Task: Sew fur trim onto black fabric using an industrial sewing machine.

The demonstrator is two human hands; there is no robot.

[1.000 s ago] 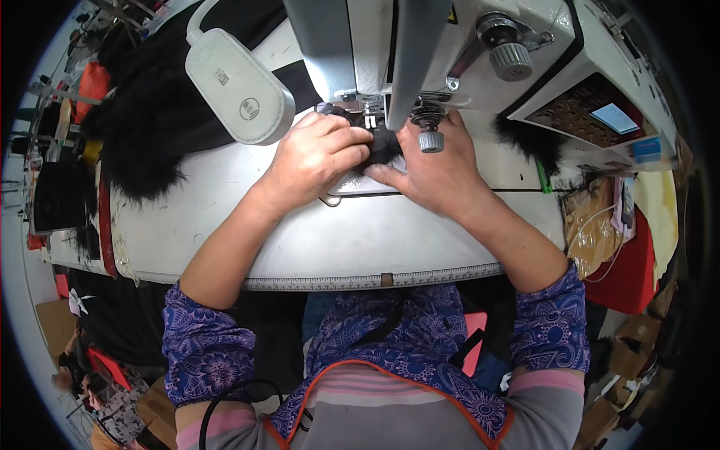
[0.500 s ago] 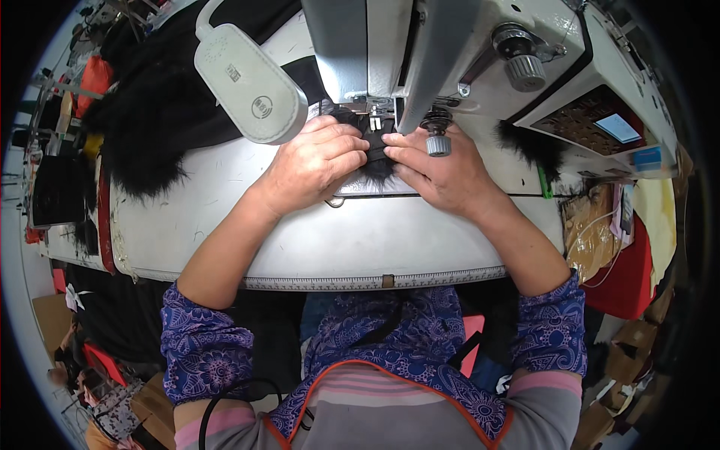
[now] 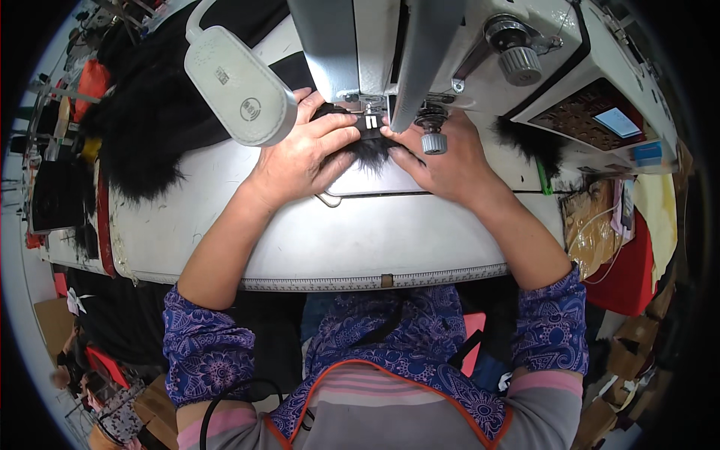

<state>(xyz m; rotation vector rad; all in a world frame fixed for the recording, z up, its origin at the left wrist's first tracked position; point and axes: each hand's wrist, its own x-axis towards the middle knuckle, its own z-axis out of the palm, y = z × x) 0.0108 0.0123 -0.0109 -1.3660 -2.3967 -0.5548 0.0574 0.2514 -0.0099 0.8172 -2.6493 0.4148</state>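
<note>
Black fabric with a furry edge point(image 3: 369, 154) lies under the presser foot point(image 3: 370, 121) of a white sewing machine point(image 3: 379, 45). My left hand point(image 3: 304, 154) rests on its left side with fingers spread, the fingertips reaching close to the presser foot. On the other side my right hand point(image 3: 442, 159) lies with index finger and thumb stretched toward the fabric and apart from each other. A ridged tension knob point(image 3: 434, 143) covers part of the right hand, and the machine's head hides its farther fingers. Both wrists lie over the white table point(image 3: 360, 240).
A pale lamp head point(image 3: 244, 86) hangs just left of the needle area. Black furry cloth point(image 3: 142, 154) lies at the left, and another furry piece point(image 3: 529, 146) at the right. A ruler tape point(image 3: 330, 283) runs along the table's front edge. The control panel point(image 3: 600, 120) stands at the right.
My left hand's fingers have spread and moved slightly farther from me. My right hand's thumb and index finger have parted more. The camera's view has shifted slightly.
</note>
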